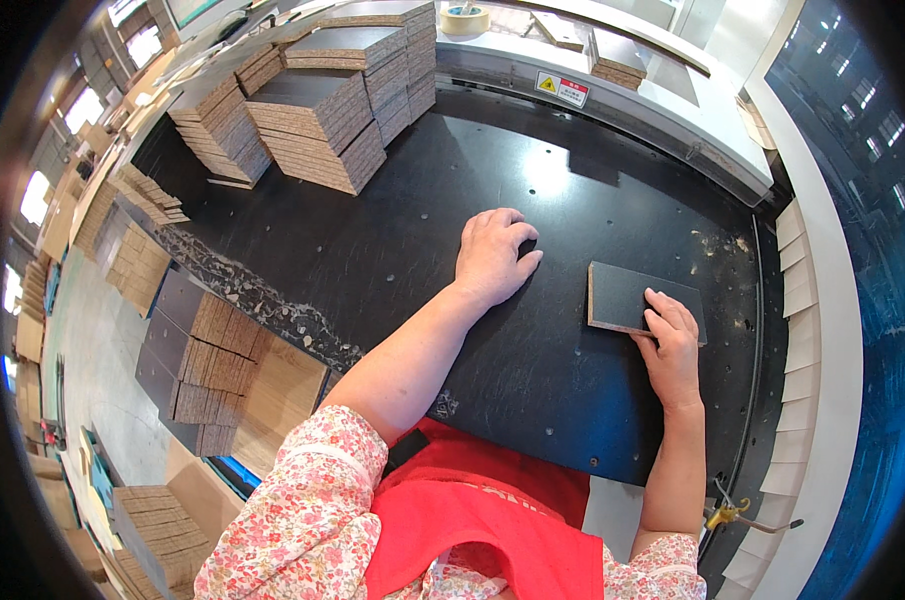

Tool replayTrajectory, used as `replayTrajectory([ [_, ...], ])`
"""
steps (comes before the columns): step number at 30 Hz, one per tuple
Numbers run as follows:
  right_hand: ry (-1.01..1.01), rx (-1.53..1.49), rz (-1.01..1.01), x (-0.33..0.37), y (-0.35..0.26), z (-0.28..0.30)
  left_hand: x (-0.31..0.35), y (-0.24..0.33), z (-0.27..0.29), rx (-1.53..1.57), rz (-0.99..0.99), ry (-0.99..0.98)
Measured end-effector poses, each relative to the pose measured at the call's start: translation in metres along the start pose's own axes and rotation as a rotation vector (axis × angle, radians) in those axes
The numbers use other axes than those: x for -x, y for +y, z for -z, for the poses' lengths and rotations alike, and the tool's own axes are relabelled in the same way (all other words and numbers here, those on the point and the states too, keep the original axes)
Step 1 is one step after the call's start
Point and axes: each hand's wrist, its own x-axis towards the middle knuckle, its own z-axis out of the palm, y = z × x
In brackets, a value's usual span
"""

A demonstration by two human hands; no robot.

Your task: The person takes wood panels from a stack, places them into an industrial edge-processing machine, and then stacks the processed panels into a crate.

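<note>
On the black table lies a small rectangular particleboard panel with a dark face and a raw brown edge. My right hand is closed on its near right part, fingers over the top face and thumb at the near edge. Further left, my left hand rests on the tabletop, holding nothing, its fingers a little bent and the thumb apart. Tall stacks of similar panels stand at the table's far left, away from both hands.
A machine ledge with a warning label runs along the back, bearing a tape roll and a few panels. Pale overlapping flaps line the right side. A yellow-handled nozzle sits at lower right. More stacks stand lower left.
</note>
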Motion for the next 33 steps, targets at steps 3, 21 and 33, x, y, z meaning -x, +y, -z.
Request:
replayTrajectory([
  [3, 0.004, 0.010, 0.002, 0.0003, -0.0006, -0.0002, -0.0001, -0.0005, -0.0009, 0.008, -0.006, 0.013],
  [21, 0.019, -0.014, 0.005, -0.0001, 0.0000, -0.0013, -0.0004, -0.0027, -0.0034, 0.010, -0.021, 0.037],
  [33, 0.005, -0.003, -0.005, -0.0001, -0.0016, 0.0005, -0.0003, 0.0001, -0.0010, -0.001, -0.003, 0.024],
])
